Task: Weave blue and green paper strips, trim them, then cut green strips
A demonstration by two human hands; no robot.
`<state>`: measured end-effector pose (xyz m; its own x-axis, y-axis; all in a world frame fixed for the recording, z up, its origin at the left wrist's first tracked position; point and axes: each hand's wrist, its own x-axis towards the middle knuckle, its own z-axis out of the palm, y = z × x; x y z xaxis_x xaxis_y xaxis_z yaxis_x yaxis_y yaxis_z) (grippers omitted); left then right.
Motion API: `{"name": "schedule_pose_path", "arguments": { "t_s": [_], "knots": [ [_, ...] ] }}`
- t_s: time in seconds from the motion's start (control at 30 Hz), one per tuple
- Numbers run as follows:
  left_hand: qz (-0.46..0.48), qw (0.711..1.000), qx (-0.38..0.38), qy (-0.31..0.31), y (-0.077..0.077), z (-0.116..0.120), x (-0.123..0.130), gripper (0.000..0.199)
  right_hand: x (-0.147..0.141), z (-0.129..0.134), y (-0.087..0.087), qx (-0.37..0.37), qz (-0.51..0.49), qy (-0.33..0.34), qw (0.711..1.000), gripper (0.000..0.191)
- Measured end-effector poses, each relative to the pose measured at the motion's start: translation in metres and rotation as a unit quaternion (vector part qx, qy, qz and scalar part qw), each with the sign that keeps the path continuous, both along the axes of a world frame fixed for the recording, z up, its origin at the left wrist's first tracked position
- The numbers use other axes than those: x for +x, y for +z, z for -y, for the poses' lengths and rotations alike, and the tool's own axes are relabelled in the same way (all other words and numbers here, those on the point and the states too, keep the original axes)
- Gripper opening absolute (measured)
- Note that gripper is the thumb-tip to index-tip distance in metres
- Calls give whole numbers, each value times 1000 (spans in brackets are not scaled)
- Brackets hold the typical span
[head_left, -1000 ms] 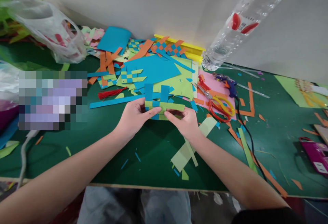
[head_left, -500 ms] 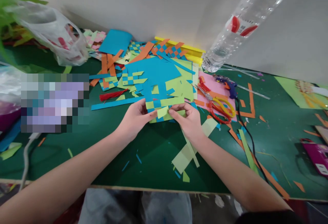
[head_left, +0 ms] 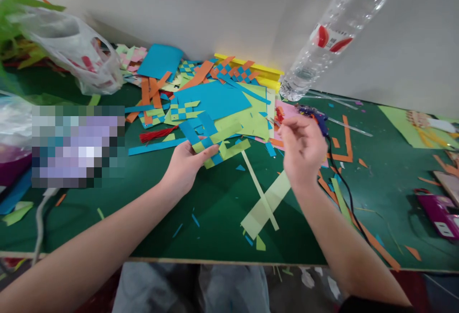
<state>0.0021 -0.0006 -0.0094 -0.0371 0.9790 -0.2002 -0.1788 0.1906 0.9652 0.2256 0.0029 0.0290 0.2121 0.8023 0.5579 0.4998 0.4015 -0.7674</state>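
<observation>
A woven piece of blue and light green paper strips (head_left: 215,143) is tilted in my left hand (head_left: 186,165), pinched between thumb and fingers near its lower left edge. Loose strip ends stick out from its top and right side. My right hand (head_left: 304,148) is away from the weave, above the pink paper at the right. Its fingers are bent and pressed together beside the thin metal tips of the scissors (head_left: 273,121). The hand hides the scissors' handles, and what its fingers hold cannot be made out.
Blue paper (head_left: 215,100), other woven pieces and a red tassel (head_left: 158,134) lie behind my hands. A clear bottle (head_left: 326,40) leans at the wall. Pale green strips (head_left: 265,205) cross at front. A purple-handled tool (head_left: 321,119) trails a black cable. Plastic bags stand left.
My right hand has let go of the woven paper and moved right, over the scissors. My left hand still holds the weave, which is now turned at an angle with its strip ends spread.
</observation>
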Motion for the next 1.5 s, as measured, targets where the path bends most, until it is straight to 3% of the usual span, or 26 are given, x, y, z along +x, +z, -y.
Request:
{"name": "schedule_pose_path", "arguments": {
  "t_s": [0.13, 0.27, 0.33, 0.5, 0.6, 0.73, 1.0, 1.23, 1.37, 1.5],
  "knots": [
    [15, 999, -29, 34, 6, -2, -2, 35, 40, -5, 13, -88, 199, -60, 974, 16],
    [25, 997, -51, 56, 9, -4, -2, 34, 72, -7, -2, -215, 423, -138, 869, 26],
    [39, 996, -55, 65, 8, -5, -2, 34, 82, -8, -9, -289, 474, -155, 817, 38],
    [80, 996, -33, 36, 8, -5, -1, 32, 101, -11, -14, -378, 503, -149, 763, 48],
    [79, 995, -48, 37, 9, -4, -2, 32, 115, -15, -19, -365, 500, -104, 779, 43],
    [80, 994, -52, 46, 10, -4, -2, 33, 126, -16, -25, -337, 480, -92, 804, 40],
    [89, 995, -7, 40, 6, -5, -2, 32, 108, -6, -10, -295, 396, -126, 861, 48],
    [82, 996, 10, 34, 8, -4, -1, 37, 95, -4, 6, -154, 281, -203, 925, 39],
    [90, 995, 9, 36, 9, -3, 0, 36, 72, 1, 3, -122, 235, -113, 958, 47],
    [93, 995, 5, 33, 8, -3, 3, 32, 39, 11, -6, -136, 270, -1, 953, 55]
  ]
}}
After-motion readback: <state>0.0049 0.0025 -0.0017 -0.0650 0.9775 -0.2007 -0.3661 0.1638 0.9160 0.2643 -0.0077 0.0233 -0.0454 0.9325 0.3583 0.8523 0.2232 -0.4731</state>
